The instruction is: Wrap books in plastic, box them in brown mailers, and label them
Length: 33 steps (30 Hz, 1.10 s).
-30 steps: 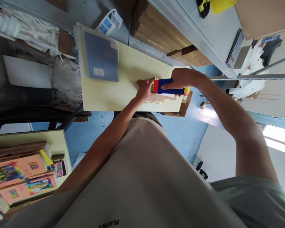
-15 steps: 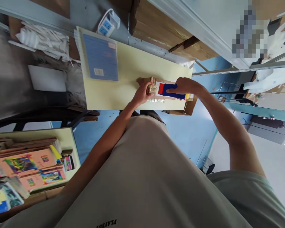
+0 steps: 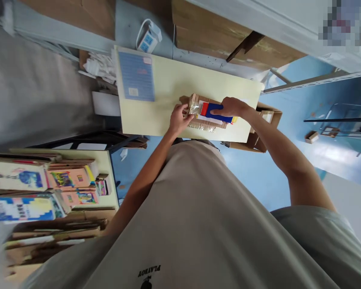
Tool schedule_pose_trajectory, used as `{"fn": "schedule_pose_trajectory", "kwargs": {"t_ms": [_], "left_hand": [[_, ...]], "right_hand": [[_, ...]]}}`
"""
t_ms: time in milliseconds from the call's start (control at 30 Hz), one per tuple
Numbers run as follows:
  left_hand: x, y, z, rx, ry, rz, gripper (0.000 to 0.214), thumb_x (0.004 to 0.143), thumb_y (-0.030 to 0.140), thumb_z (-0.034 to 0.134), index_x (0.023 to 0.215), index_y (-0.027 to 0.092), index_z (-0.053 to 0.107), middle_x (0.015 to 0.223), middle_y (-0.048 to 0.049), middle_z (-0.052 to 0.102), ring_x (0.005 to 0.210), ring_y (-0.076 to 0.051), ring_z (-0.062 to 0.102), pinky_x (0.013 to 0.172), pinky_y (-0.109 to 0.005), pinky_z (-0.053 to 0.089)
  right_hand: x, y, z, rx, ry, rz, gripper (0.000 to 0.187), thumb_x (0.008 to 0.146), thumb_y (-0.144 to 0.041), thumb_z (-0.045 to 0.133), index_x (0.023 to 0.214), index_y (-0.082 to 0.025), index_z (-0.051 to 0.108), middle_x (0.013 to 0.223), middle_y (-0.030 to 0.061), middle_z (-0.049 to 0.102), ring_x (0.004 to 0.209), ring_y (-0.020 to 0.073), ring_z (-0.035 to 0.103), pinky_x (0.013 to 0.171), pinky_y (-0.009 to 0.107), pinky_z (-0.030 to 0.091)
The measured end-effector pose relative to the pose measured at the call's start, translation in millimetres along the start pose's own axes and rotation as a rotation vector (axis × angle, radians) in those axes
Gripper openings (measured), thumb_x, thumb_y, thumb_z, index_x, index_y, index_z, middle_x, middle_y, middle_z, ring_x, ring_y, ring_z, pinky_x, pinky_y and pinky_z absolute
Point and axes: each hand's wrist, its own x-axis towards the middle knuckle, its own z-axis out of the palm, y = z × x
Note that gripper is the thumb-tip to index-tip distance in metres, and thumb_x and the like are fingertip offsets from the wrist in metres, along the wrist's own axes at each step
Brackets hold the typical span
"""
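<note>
My right hand [image 3: 232, 107] is closed on a flat blue, red and white pack [image 3: 212, 111] with a yellow end; what exactly it is I cannot make out. Under the pack lies a piece of brown cardboard [image 3: 205, 98] on the cream table [image 3: 168, 120]. A crinkled, shiny clear film [image 3: 193, 106] covers the pack's left end. Beside it is my left hand [image 3: 178, 119], thumb and forefinger apart, fingertips at the film's edge. Another shiny clear strip [image 3: 203, 128] lies along the cardboard's near side.
A blue printed sheet stack [image 3: 137, 78] lies on the table's left part. Behind the table are a power strip [image 3: 148, 42] and large cartons [image 3: 210, 36]. An open cardboard box [image 3: 255, 142] stands at the right end. Printed packages [image 3: 69, 178] fill a side table at lower left.
The camera view has shifted, showing more of the side table and floor. My left hand's fingers have loosened and drawn slightly left from the film. My right hand still holds the pack.
</note>
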Motion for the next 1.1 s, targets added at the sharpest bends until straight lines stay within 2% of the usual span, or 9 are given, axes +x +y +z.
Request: {"fn": "schedule_pose_trajectory", "kwargs": {"t_ms": [100, 167, 333, 500, 600, 767, 867, 967, 1100], "left_hand": [[-3.8, 18.0, 7.1, 0.103, 0.103, -0.075, 0.035, 0.110, 0.056, 0.082, 0.126, 0.025, 0.085, 0.122, -0.0099, 0.081, 0.097, -0.024, 0.079, 0.099, -0.040, 0.067], [-3.4, 29.8, 13.4, 0.143, 0.181, -0.138, 0.032, 0.116, 0.055, 0.075, 0.119, 0.026, 0.087, 0.113, -0.0083, 0.081, 0.095, -0.024, 0.079, 0.099, -0.040, 0.065], [0.2, 47.5, 26.7, 0.192, 0.316, -0.213, 0.031, 0.120, 0.051, 0.069, 0.121, 0.028, 0.090, 0.106, -0.0062, 0.079, 0.102, -0.025, 0.079, 0.094, -0.039, 0.063], [-1.2, 49.2, 30.4, 0.198, 0.368, -0.272, 0.029, 0.118, 0.049, 0.070, 0.121, 0.030, 0.092, 0.107, -0.0069, 0.080, 0.104, -0.026, 0.079, 0.093, -0.039, 0.062], [-3.3, 45.0, 31.4, 0.206, 0.370, -0.278, 0.028, 0.118, 0.047, 0.070, 0.118, 0.030, 0.092, 0.109, -0.0074, 0.081, 0.104, -0.026, 0.079, 0.094, -0.040, 0.061], [-7.8, 43.9, 36.5, 0.193, 0.394, -0.280, 0.026, 0.116, 0.046, 0.073, 0.116, 0.027, 0.091, 0.109, -0.0080, 0.079, 0.110, -0.027, 0.078, 0.096, -0.038, 0.061], [-9.9, 52.5, 41.0, 0.151, 0.409, -0.301, 0.027, 0.114, 0.047, 0.075, 0.118, 0.026, 0.091, 0.114, -0.0093, 0.080, 0.117, -0.029, 0.077, 0.101, -0.040, 0.062], [-10.8, 61.8, 45.3, 0.145, 0.445, -0.304, 0.027, 0.113, 0.048, 0.076, 0.118, 0.025, 0.091, 0.111, -0.0089, 0.080, 0.114, -0.029, 0.077, 0.100, -0.041, 0.065], [-11.2, 64.4, 48.7, 0.227, 0.515, -0.302, 0.019, 0.111, 0.040, 0.079, 0.112, 0.025, 0.090, 0.100, -0.0062, 0.076, 0.103, -0.026, 0.078, 0.097, -0.039, 0.067]], "right_hand": [[5.2, 12.0, 5.3, 0.035, 0.006, -0.056, 0.070, 0.103, -0.078, 0.077, 0.126, -0.012, 0.084, 0.096, 0.0184, 0.079, 0.096, 0.0340, 0.076, 0.082, 0.043, 0.056], [6.8, 16.5, 8.8, 0.057, 0.016, -0.096, 0.071, 0.103, -0.078, 0.078, 0.129, -0.012, 0.082, 0.099, 0.0195, 0.080, 0.099, 0.0353, 0.077, 0.085, 0.043, 0.058], [10.8, 17.6, 14.4, 0.081, 0.047, -0.192, 0.071, 0.105, -0.076, 0.076, 0.135, -0.012, 0.080, 0.108, 0.0225, 0.082, 0.109, 0.0393, 0.077, 0.092, 0.046, 0.060], [1.8, 28.5, 17.7, 0.104, 0.034, -0.279, 0.069, 0.104, -0.076, 0.077, 0.135, -0.015, 0.081, 0.105, 0.0200, 0.082, 0.112, 0.0396, 0.078, 0.093, 0.045, 0.061], [-19.9, 60.4, 19.4, 0.148, -0.006, -0.277, 0.067, 0.105, -0.077, 0.074, 0.129, -0.015, 0.083, 0.096, 0.0175, 0.081, 0.103, 0.0372, 0.079, 0.090, 0.046, 0.061], [-65.3, 151.3, 24.9, 0.251, -0.113, -0.177, 0.075, 0.105, -0.088, 0.069, 0.112, -0.015, 0.088, 0.079, 0.0146, 0.078, 0.084, 0.0327, 0.078, 0.079, 0.046, 0.061], [-78.0, 194.0, 32.3, 0.273, -0.123, -0.119, 0.079, 0.102, -0.092, 0.069, 0.107, -0.016, 0.088, 0.075, 0.0142, 0.078, 0.079, 0.0318, 0.077, 0.075, 0.045, 0.060], [-73.9, 208.3, 43.2, 0.278, -0.124, -0.086, 0.072, 0.104, -0.087, 0.072, 0.104, -0.017, 0.087, 0.077, 0.0144, 0.079, 0.080, 0.0319, 0.078, 0.077, 0.046, 0.060], [-55.1, 199.1, 60.7, 0.236, -0.118, -0.048, 0.067, 0.105, -0.081, 0.073, 0.100, -0.016, 0.086, 0.076, 0.0137, 0.077, 0.080, 0.0310, 0.077, 0.079, 0.045, 0.059]]}}
